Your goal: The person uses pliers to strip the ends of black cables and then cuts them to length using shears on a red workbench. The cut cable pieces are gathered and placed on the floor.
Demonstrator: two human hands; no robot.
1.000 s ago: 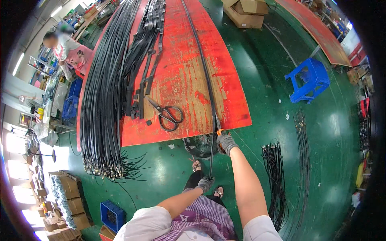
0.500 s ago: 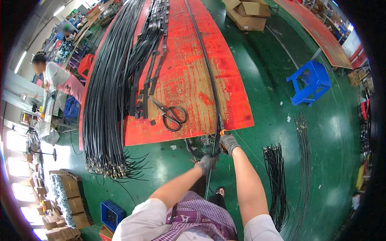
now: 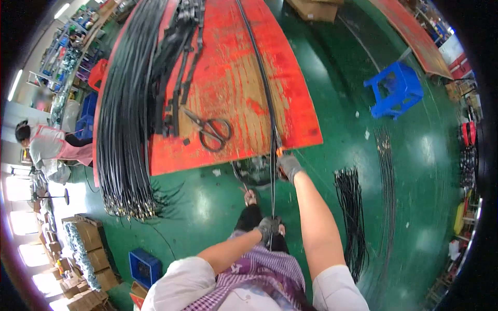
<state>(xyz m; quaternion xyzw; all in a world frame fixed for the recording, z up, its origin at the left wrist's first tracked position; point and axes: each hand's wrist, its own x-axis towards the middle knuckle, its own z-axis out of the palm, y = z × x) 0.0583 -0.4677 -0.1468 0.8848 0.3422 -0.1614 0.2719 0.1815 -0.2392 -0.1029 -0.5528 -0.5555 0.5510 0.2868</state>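
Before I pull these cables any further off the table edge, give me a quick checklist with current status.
1. Right hand gripping the black cables at the red table edge: ok.
2. Left hand holding the cables' lower end near the lap: ok.
3. Cables lying straight along the table: ok.
4. Scissors apart from the cables: ok.
5. Cable ends intact: cannot tell.

Scene was bright and evenly lit. Strong daylight blew out the windows [image 3: 15, 207] at lower left. Glossy green floor [image 3: 332, 67] showed soft glare. Heavy fisheye bending and black vignette at rim; edges were slightly soft.
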